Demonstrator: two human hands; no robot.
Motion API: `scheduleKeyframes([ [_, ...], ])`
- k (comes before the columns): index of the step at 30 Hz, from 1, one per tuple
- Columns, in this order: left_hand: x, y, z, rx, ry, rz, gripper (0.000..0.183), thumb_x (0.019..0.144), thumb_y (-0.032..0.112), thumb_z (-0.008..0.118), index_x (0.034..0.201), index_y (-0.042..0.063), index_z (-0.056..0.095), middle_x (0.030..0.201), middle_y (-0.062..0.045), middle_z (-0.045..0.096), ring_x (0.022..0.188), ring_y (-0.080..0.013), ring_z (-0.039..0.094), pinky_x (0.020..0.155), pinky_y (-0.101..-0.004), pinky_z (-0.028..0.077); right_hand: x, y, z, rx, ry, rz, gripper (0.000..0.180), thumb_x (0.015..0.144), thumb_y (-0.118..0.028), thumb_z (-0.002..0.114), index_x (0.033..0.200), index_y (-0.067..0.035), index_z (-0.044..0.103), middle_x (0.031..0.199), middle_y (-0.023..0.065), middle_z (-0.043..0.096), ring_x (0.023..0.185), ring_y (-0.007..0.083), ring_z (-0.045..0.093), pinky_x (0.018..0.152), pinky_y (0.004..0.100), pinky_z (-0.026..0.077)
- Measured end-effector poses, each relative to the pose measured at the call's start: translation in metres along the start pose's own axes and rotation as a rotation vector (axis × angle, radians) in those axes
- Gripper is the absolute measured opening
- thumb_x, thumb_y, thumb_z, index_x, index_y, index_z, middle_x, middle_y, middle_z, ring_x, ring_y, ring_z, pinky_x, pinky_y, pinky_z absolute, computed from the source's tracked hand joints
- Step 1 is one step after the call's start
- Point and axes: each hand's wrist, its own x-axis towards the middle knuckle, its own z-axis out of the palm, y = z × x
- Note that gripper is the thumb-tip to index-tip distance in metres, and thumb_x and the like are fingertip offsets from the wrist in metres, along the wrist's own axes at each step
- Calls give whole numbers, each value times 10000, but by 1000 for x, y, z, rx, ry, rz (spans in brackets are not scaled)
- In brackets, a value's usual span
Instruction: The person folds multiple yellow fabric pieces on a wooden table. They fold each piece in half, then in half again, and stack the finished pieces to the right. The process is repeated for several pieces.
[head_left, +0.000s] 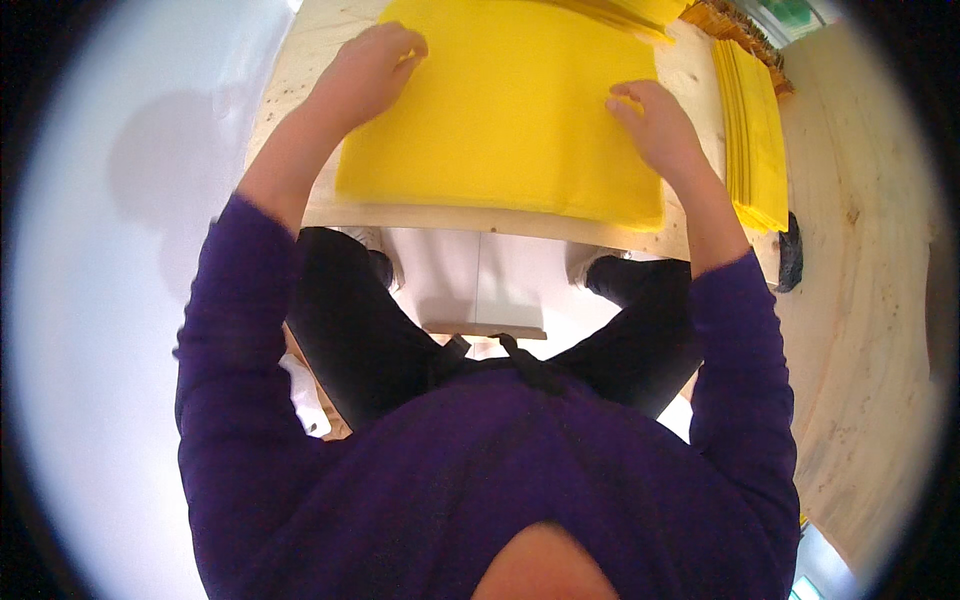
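Note:
A sheet of yellow cloth (495, 120) lies flat on the wooden table (495, 217) in front of me. Over its upper left edge is my left hand (375, 71), the fingers curved and slightly apart from the thumb, with no thing visible in them. My right hand (656, 124) is above the sheet's right side; a gap shows between its thumb and index finger, and it holds nothing. Whether either hand touches the cloth is hard to tell. More yellow cloth (637, 15) lies at the sheet's far edge, partly cut off by the frame.
To the right, a stack of folded yellow cloths (757, 135) rests along the table edge. Behind it is a brown, rough-edged bundle (739, 34). A wooden panel (862, 225) stands at the far right, a pale wall (135, 300) at the left. My legs straddle the table's near side.

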Motion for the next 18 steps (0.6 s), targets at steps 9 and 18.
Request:
scheduleKeyframes([
  [9, 24, -1, 10, 88, 70, 33, 157, 883, 114, 531, 1014, 66, 603, 1036, -121, 603, 1030, -319, 558, 901, -403, 445, 19, -6, 13, -30, 34, 56, 386, 877, -334, 583, 1087, -15, 639, 1116, 181, 613, 1080, 335, 556, 937, 407, 446],
  [18, -17, 14, 1, -9, -83, 20, 172, 889, 143, 518, 1020, 92, 618, 1022, -117, 604, 1031, -313, 561, 884, -425, 450, -28, -7, 5, 6, 8, -27, 386, 877, -346, 581, 1078, -23, 643, 1132, 168, 604, 1066, 336, 564, 935, 403, 448],
])
